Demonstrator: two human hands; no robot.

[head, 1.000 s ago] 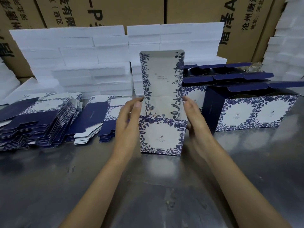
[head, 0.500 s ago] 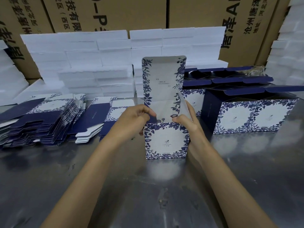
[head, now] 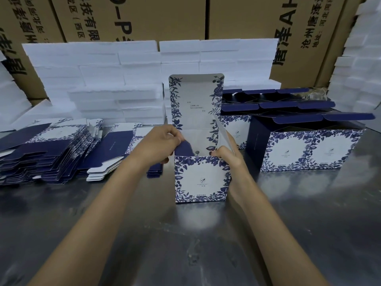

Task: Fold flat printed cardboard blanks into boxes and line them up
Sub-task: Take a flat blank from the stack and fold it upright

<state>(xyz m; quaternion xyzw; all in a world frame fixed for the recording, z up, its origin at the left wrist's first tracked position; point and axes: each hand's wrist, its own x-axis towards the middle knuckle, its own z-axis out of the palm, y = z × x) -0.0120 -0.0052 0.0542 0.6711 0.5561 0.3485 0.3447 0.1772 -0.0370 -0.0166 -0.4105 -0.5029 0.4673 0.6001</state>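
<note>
A shiny grey metal table (head: 185, 244) fills the bottom half of the frame. It is flat and hard, so it is probably a good place to press folds down.

Along the top stand tall brown cardboard cartons (head: 156, 17). In front of them sit stacks of white foam slabs (head: 115, 79).

On the right side, a row of finished blue-and-white flower-print boxes (head: 309, 149) stands side by side with the dark blue lids (head: 348, 117) up. They look like the line-up the task asks for, kept out of the way.

On the left side lies a heap of flat blue-and-white printed cardboard blanks (head: 41, 149). It is near the left arm, likely so the next blank is easy to reach.

In the middle of the frame stands the half-made blue-and-white box (head: 201, 178), with its bottom on the table. Its tall lid flap (head: 195, 102) points straight up, so the top is open for folding.

The left hand (head: 160, 144) is at the box's top left corner. Its fingers are curled and pinch a small dark blue side flap (head: 184, 148), bent inward.

The right hand (head: 228, 155) holds the top right corner. The thumb sits on the front rim, the fingers go behind the right wall, and a pale side flap (head: 224, 137) stands up against them.
</note>
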